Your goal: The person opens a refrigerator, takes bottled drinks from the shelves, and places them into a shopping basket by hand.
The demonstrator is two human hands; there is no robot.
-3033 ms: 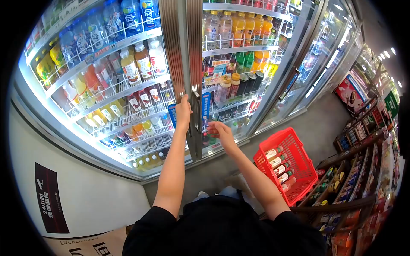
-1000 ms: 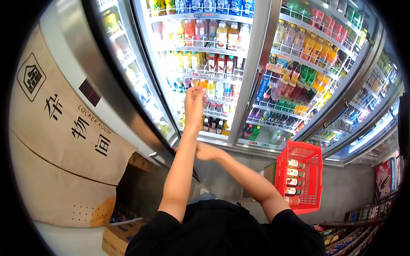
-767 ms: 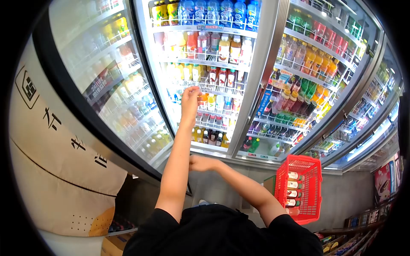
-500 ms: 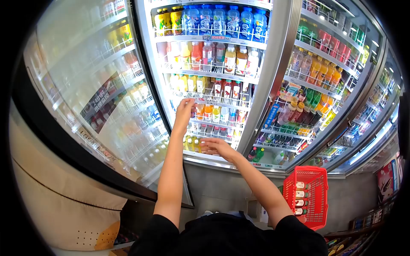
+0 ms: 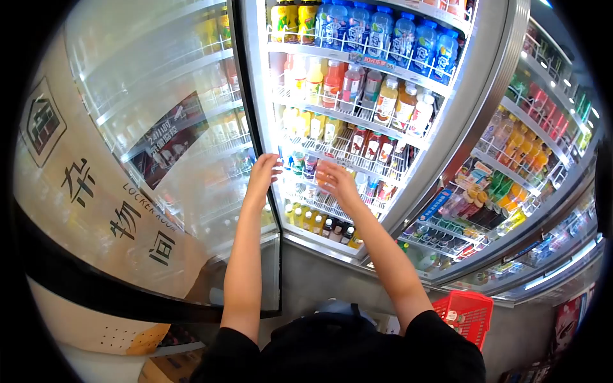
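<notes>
My left hand (image 5: 260,175) is loosely curled with nothing in it, next to the black-framed glass door (image 5: 248,96) that stands open; I can't tell whether my fingers touch its edge. My right hand (image 5: 336,182) is unclenched, its fingers blurred and apart, and I see nothing gripped there. It is nearest the white wire shelves, just below and left of the red-bodied bottles with white labels (image 5: 371,147); small bottles with dark and pale caps (image 5: 335,230) stand lower down. I judge that the door could knock my left wrist if it swung inward, and a hurried right hand could catch a shelf's wire rail or tip a closely packed bottle. The door's edge bounds me on the left, the brushed-metal upright (image 5: 482,115) on the right; between them I have room to move in front of the shelves. The red plastic basket (image 5: 481,311) sits well off to my right.
</notes>
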